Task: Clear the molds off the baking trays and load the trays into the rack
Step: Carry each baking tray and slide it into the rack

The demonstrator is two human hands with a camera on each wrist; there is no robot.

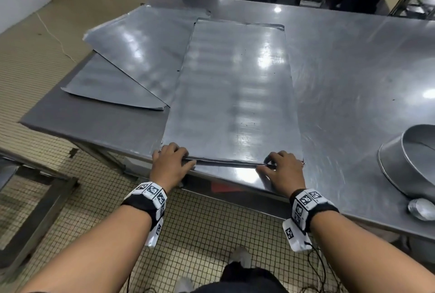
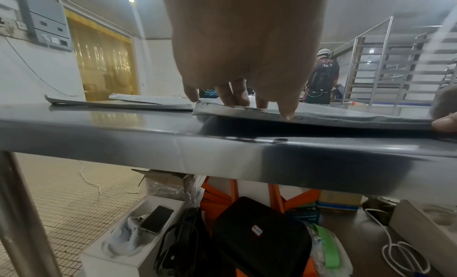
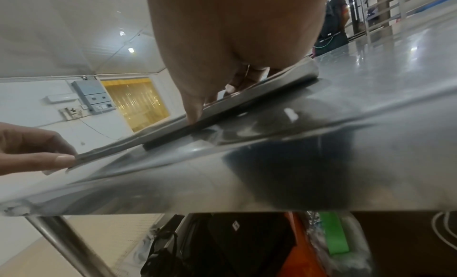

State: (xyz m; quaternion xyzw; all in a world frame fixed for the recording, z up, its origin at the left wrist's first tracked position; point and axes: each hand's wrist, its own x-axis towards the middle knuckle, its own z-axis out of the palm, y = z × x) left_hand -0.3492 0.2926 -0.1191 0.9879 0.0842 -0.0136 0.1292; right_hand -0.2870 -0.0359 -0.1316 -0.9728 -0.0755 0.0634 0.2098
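Steel table [image 1: 353, 68], wide and bare-shining, carrying everything. Nearest baking tray [image 1: 233, 90] flat on it, long axis running from the near edge straight toward the far edge, short end at the near edge, apparently raised slightly there. Two more trays [image 1: 141, 43] fanned askew toward the far-left corner, overlapping. Round mold [image 1: 412, 160] tipped on its side by the near-right edge, off the trays. Rack [image 2: 395, 66] well apart, beyond the far side. Left hand [image 1: 171, 160] and right hand [image 1: 282, 165] pinching the near short end, fingers on top, thumbs at the rim. Best kept level, grip even at both corners, lifted clear before turning, short end leading into the rack.
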